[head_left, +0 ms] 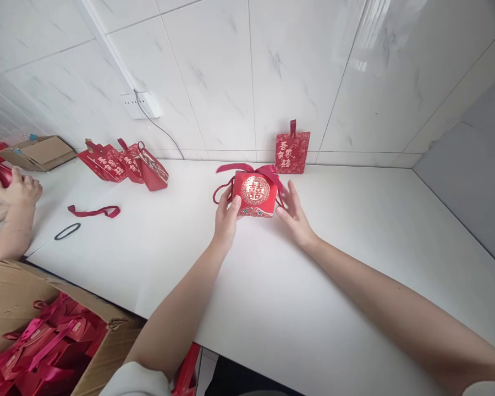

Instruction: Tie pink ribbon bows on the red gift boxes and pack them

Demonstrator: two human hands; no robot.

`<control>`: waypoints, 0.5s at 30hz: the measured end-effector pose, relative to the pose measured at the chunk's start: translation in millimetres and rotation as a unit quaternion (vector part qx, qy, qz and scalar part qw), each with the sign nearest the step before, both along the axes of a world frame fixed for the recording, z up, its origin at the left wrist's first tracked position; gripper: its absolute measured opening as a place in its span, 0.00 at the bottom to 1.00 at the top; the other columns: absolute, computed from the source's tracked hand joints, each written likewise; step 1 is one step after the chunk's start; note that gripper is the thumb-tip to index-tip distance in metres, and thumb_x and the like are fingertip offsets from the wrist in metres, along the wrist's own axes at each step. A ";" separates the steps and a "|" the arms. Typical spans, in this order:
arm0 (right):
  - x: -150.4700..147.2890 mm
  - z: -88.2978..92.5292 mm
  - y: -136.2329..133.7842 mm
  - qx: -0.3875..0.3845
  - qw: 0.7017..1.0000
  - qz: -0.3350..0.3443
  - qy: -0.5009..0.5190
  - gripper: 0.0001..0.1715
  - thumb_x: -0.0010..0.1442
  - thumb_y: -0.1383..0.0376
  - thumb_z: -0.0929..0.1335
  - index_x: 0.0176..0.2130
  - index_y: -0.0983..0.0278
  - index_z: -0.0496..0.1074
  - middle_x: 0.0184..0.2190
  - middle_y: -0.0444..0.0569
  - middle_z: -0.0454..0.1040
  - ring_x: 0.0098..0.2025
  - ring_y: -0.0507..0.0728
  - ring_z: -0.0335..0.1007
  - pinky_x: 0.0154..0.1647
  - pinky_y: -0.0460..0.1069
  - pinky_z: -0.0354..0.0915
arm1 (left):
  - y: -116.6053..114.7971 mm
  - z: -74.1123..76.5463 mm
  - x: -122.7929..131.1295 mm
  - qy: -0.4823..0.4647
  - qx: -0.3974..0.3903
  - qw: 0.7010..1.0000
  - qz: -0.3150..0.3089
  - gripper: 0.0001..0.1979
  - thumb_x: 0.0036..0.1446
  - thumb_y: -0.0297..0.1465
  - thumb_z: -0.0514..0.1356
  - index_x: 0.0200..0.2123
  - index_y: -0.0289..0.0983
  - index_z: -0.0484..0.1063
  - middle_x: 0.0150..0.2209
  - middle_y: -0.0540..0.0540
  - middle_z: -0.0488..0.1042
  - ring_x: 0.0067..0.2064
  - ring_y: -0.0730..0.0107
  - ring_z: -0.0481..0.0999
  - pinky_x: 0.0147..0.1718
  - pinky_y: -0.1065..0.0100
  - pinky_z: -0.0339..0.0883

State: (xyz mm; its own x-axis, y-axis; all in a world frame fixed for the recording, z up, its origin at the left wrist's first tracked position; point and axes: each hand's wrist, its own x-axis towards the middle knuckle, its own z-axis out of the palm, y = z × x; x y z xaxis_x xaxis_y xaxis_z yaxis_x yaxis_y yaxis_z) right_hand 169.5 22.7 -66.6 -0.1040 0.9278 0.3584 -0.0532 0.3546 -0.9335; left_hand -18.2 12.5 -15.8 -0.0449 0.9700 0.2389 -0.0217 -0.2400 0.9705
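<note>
A red gift box (256,192) with a round gold emblem, a dark red ribbon bow on top and twisted cord handles is at the middle of the white table (355,220). My left hand (226,217) grips its left side, thumb on the front. My right hand (296,215) is at the box's right side, fingers apart, the fingertips close to the ribbon end and cord. Behind the box, a flat red card pouch (292,152) with a ribbon loop leans on the tiled wall.
Several red pouches (111,163) stand at the back left, near a cardboard box (41,152). A loose ribbon (94,211) and a black ring (67,231) lie left. Another person's hands (18,190) hold something red. A carton (119,324) of red boxes is lower left.
</note>
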 end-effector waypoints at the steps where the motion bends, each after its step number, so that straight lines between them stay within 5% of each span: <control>1: -0.8 -0.7 0.9 -0.017 0.998 0.065 0.014 0.53 0.60 0.43 0.67 0.71 0.46 0.35 0.73 0.47 0.42 0.72 0.63 0.44 0.67 0.64 0.54 | -0.8 0.9 1.1 -0.021 -0.022 0.999 -0.019 0.29 0.61 0.50 0.55 0.61 0.46 0.62 0.61 0.41 0.68 0.59 0.53 0.71 0.51 0.54 0.72; 4: -3.8 2.1 -0.2 -0.052 0.979 0.192 0.053 0.52 0.57 0.42 0.69 0.70 0.49 0.44 0.71 0.49 0.50 0.69 0.65 0.52 0.63 0.63 0.62 | -2.6 -0.2 3.1 -0.035 -0.048 0.997 -0.049 0.29 0.62 0.51 0.54 0.63 0.48 0.60 0.63 0.43 0.66 0.62 0.52 0.68 0.53 0.51 0.70; 6: -5.9 6.1 -2.4 -0.062 0.974 0.207 0.071 0.50 0.56 0.43 0.71 0.68 0.51 0.50 0.69 0.50 0.55 0.68 0.66 0.55 0.61 0.62 0.64 | -1.6 -4.7 3.2 -0.032 -0.048 0.996 -0.068 0.29 0.63 0.51 0.53 0.64 0.48 0.58 0.64 0.43 0.64 0.63 0.51 0.67 0.55 0.49 0.69; 12: -3.1 5.8 1.7 -0.020 0.993 0.107 0.034 0.51 0.49 0.52 0.76 0.63 0.58 0.53 0.61 0.58 0.63 0.61 0.65 0.64 0.61 0.61 0.64 | 9.6 -22.8 -2.0 0.050 -0.055 0.991 -0.112 0.31 0.62 0.53 0.51 0.64 0.46 0.59 0.66 0.42 0.62 0.62 0.52 0.68 0.56 0.50 0.69; 15: 12.4 2.5 11.5 0.005 0.997 0.069 -0.021 0.57 0.45 0.55 0.78 0.63 0.56 0.48 0.63 0.59 0.59 0.61 0.65 0.64 0.56 0.61 0.68 | 10.6 -14.7 -14.1 0.107 -0.081 0.977 -0.166 0.31 0.61 0.51 0.54 0.63 0.45 0.63 0.62 0.40 0.67 0.57 0.54 0.75 0.53 0.52 0.72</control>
